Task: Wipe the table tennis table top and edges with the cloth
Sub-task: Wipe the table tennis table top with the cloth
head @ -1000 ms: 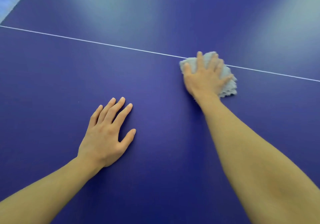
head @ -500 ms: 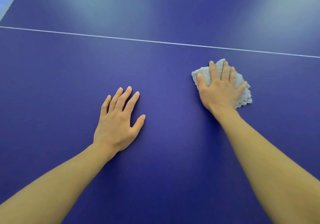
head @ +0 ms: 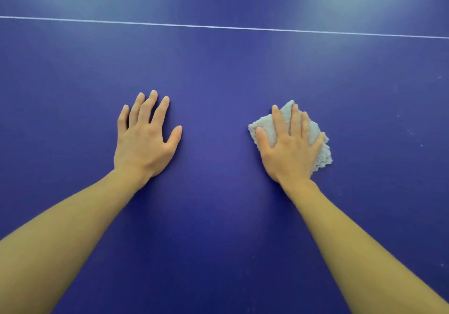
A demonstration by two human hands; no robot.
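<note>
The dark blue table tennis table top (head: 218, 75) fills the view. A folded pale grey cloth (head: 320, 151) lies flat on it at the right of centre. My right hand (head: 289, 148) presses down on the cloth with straight, spread fingers and covers most of it. My left hand (head: 143, 141) rests flat on the bare table top to the left, fingers straight, holding nothing.
A thin white line (head: 218, 27) crosses the table from left to right beyond both hands. A few small pale specks (head: 410, 132) dot the surface to the right of the cloth. No table edge shows.
My right hand has drawn the cloth back from the white line toward me. The view has shifted too, so the left hand now sits higher in the frame.
</note>
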